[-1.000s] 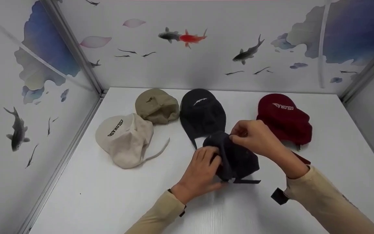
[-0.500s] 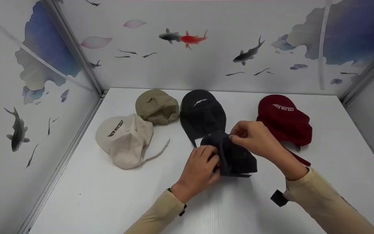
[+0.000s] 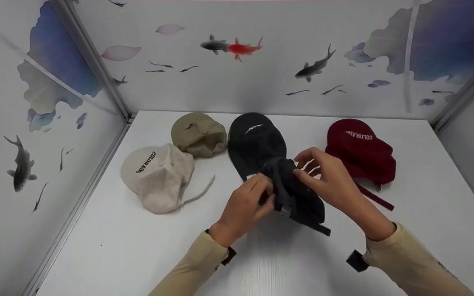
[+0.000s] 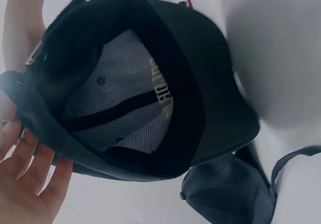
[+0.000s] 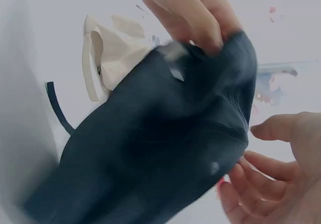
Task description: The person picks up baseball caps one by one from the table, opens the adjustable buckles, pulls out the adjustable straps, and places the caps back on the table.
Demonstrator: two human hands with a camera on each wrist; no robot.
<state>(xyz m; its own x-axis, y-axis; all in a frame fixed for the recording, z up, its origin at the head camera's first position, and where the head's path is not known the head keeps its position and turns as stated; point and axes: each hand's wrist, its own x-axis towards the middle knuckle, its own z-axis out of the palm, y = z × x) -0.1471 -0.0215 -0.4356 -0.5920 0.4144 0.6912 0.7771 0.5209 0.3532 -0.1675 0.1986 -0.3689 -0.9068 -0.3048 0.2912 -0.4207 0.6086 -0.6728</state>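
In the head view a dark navy cap [image 3: 303, 201] is held up over the table, tilted, with its loose strap [image 3: 319, 228] hanging to the lower right. My left hand [image 3: 247, 203] grips its edge on the left side; the left wrist view shows those fingers [image 4: 37, 169] curled at the rim. The cap's hollow, with a mesh lining [image 4: 128, 83] and raised lettering, faces that camera. My right hand [image 3: 327, 176] is at the upper right of the crown. In the right wrist view its fingers [image 5: 256, 184] are spread at the fabric, thumb apart.
On the white table [image 3: 138, 246] lie a cream cap [image 3: 159, 181], an olive cap [image 3: 198, 135], a black cap [image 3: 257, 142] just behind the held one, and a dark red cap [image 3: 360, 152] with its strap out. Printed wall panels [image 3: 261, 82] enclose the back and sides.
My right hand has loosened from a pinch, its fingers now spread. The navy cap has tilted, its strap now slanting downward. My left hand has shifted slightly up and left.
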